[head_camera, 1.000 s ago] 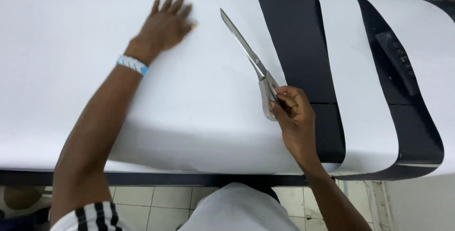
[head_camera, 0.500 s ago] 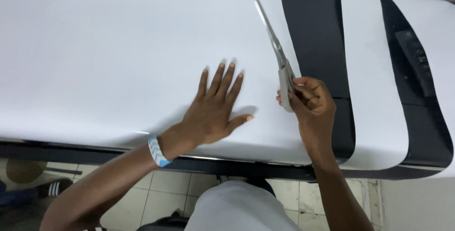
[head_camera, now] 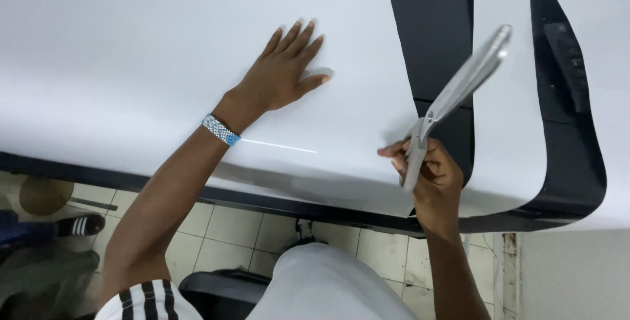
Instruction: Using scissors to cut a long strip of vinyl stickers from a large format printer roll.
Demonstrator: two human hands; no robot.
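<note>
**A:** Where do your hands sit?

**B:** Your left hand [head_camera: 283,70] lies flat, fingers spread, pressing on a wide white sheet [head_camera: 151,51] draped over the bench [head_camera: 433,24]. A blue and white beaded wristband [head_camera: 220,129] circles that wrist. Your right hand [head_camera: 433,179] is closed around the handles of long grey scissors [head_camera: 453,97], near the sheet's right edge at the front of the bench.

**A:** And the scissors themselves?

**B:** They are lifted off the surface, blades together, tilted up and to the right, over the dark strip of the bench and not touching the sheet.

**A:** How far along does the cutting look?

**B:** Hard to judge. The right edge of the sheet runs straight beside the dark strip, which suggests a finished cut, but no loose offcut shows. A second white strip [head_camera: 508,97] lies further right, apart from the big sheet. A faint bright line [head_camera: 279,146] crosses the sheet below your left wrist; whether it is a crease or a mark, I cannot tell.
</note>
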